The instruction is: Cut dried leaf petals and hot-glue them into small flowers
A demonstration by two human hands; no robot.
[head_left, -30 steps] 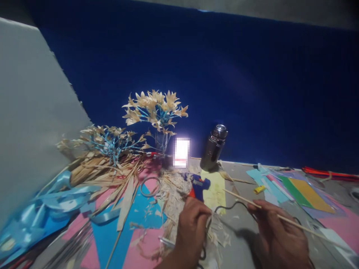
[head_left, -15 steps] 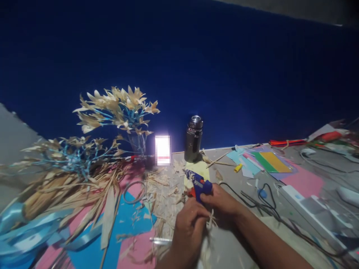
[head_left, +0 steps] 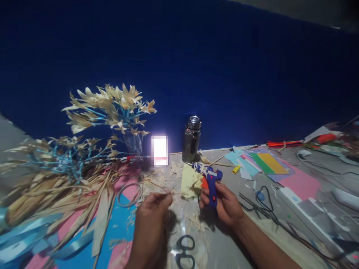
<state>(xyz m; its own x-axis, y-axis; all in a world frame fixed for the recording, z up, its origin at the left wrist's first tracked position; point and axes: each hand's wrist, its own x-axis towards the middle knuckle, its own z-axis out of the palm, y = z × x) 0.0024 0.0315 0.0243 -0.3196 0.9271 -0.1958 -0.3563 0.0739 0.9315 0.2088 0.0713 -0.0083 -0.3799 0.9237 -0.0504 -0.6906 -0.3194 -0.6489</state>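
My right hand point(head_left: 224, 203) is closed around the handle of a blue glue gun point(head_left: 212, 188) with an orange trigger, its nozzle tilted up to the left. Scraps of dry husk cling to the gun's barrel. My left hand point(head_left: 154, 209) is apart from it on the left, its thumb and fingers pinched together; what they hold, if anything, is too small to make out. Between and below the hands lies a pair of scissors with dark handles point(head_left: 186, 248). A crumpled yellow paper point(head_left: 190, 183) lies just beyond the gun.
A dark thermos flask point(head_left: 191, 140) stands at the back beside a glowing, blurred-out rectangle point(head_left: 159, 149). Dried husk flowers point(head_left: 120, 106) stand on the left, above a tape ring point(head_left: 129, 194) and blue ribbon point(head_left: 25, 233). A power strip point(head_left: 308, 220) and cables lie right.
My hands have come apart: the left moved left, the right turned the glue gun more upright and shifted slightly right. The scissors' handles have come into view.
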